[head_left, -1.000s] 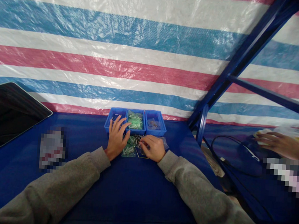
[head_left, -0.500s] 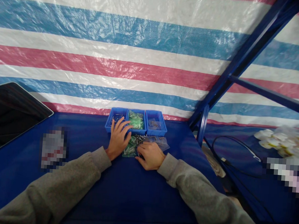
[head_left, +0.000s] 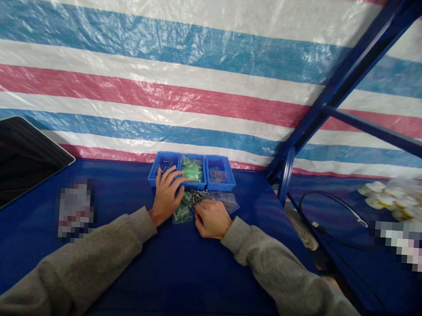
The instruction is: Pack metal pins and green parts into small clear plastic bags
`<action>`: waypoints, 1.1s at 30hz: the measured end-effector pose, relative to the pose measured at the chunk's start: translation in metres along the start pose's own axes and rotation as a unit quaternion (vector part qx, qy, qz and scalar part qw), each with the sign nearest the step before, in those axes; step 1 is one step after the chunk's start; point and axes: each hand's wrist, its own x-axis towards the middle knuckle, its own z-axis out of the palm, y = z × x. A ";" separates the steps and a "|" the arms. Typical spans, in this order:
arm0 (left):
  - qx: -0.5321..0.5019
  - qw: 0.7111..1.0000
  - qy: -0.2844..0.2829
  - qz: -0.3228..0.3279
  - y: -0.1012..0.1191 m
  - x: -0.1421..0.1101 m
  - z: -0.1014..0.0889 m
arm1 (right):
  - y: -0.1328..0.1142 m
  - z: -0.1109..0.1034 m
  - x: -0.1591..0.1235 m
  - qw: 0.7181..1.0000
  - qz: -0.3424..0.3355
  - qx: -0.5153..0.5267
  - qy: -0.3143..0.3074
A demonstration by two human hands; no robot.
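My left hand (head_left: 166, 198) has its fingers spread over the front of the left blue bin (head_left: 152, 177), where several thin metal pieces (head_left: 165, 165) lie. Green packets (head_left: 192, 170) fill the middle bin, and small clear bags (head_left: 217, 175) lie in the right bin (head_left: 231, 182). On the table in front are a pile of metal screws or pins (head_left: 196, 195), a green bag (head_left: 183, 214) and a clear bag (head_left: 230, 202). At this pile my right hand (head_left: 212, 219) is closed, fingertips pinched together; whatever is between them is hidden.
A dark-screened tablet or monitor (head_left: 15, 163) lies at the left, with a blurred-out item (head_left: 75, 208) beside it. To the right stand a blue metal frame (head_left: 285, 175), black cables (head_left: 330, 241) and bagged white pieces (head_left: 378, 194). Striped plastic sheeting (head_left: 164, 97) hangs behind.
My right hand has shifted slightly at the pile, and its thumb has drawn in toward the fingers. My left hand has hardly moved.
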 end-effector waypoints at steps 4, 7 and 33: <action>-0.039 0.999 0.013 0.024 0.000 -0.001 -0.001 | 0.005 0.004 -0.002 0.998 0.014 0.019 0.051; -0.081 0.995 0.007 0.057 0.001 -0.003 -0.003 | 0.010 0.008 -0.003 0.994 0.022 0.046 0.099; -0.135 0.989 -0.018 0.063 -0.003 -0.007 0.004 | 0.010 0.003 -0.008 0.967 0.125 0.088 0.202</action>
